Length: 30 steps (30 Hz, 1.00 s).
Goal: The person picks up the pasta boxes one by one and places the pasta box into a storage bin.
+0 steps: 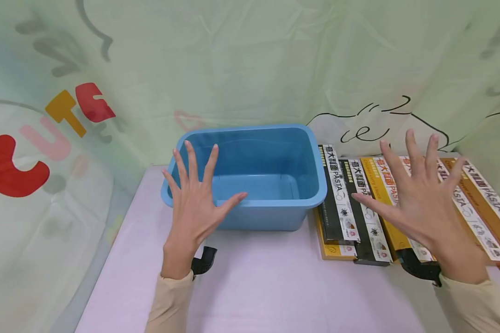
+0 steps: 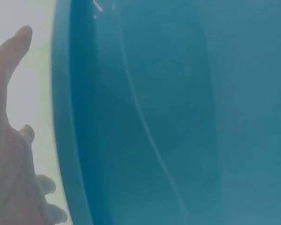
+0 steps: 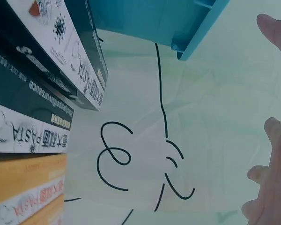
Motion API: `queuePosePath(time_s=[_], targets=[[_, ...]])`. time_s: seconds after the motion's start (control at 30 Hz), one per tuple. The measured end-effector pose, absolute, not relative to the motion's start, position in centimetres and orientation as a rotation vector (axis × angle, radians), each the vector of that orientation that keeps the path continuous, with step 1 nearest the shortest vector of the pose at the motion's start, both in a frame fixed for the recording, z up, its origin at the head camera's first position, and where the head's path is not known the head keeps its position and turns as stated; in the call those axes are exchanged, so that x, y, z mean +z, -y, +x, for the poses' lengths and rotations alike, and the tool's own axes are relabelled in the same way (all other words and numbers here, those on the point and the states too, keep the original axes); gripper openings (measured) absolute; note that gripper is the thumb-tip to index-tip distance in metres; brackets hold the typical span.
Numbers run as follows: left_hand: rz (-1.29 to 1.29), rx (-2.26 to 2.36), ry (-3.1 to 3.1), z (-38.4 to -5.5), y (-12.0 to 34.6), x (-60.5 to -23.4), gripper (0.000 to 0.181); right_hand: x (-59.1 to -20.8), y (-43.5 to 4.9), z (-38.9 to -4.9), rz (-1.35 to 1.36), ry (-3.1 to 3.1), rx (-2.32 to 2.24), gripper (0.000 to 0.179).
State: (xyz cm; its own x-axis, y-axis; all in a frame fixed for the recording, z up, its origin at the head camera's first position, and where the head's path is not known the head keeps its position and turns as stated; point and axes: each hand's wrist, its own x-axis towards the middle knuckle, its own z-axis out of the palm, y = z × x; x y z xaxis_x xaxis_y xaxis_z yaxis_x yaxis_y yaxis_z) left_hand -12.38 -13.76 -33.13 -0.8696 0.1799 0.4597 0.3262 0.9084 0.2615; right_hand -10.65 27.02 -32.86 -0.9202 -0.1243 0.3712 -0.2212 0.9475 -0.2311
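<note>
My left hand (image 1: 193,203) is spread wide with straight fingers, overlapping the front left part of a blue plastic tub (image 1: 266,215) in the head view. Nothing is in its grasp. The left wrist view shows the tub's wall (image 2: 150,117) filling most of the picture beside the fingers. Over several pasta boxes my right hand (image 1: 427,208) is likewise spread and holds nothing. Black pasta boxes (image 1: 335,194) lie nearest the tub, one stacked on a yellow box (image 1: 329,249). Yellow boxes (image 1: 377,189) and brown boxes (image 1: 483,203) continue to the right, partly hidden by the hand.
A lilac-white tablecloth (image 1: 266,282) covers the table. Behind it hangs a pale green cloth (image 1: 233,64) with printed letters and black line drawings. The tub stands near the back, its right side close to the black boxes. A black wrist strap mount (image 1: 204,260) sits at each wrist.
</note>
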Motion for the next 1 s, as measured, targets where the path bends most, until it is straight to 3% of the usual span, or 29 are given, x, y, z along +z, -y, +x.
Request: queuePosePath(time_s=[0.7, 1.0], targets=[[-0.136, -0.986, 2.183, -5.4, 11.7, -34.7, 0.076, -38.5, -23.5, -7.9, 0.254, 2.628, 0.886, 0.111], [0.057, -1.339, 2.14, -5.6, 10.6, -37.9, 0.073, -40.0, -22.1, -6.6, 0.246, 2.615, 1.17, 0.118]])
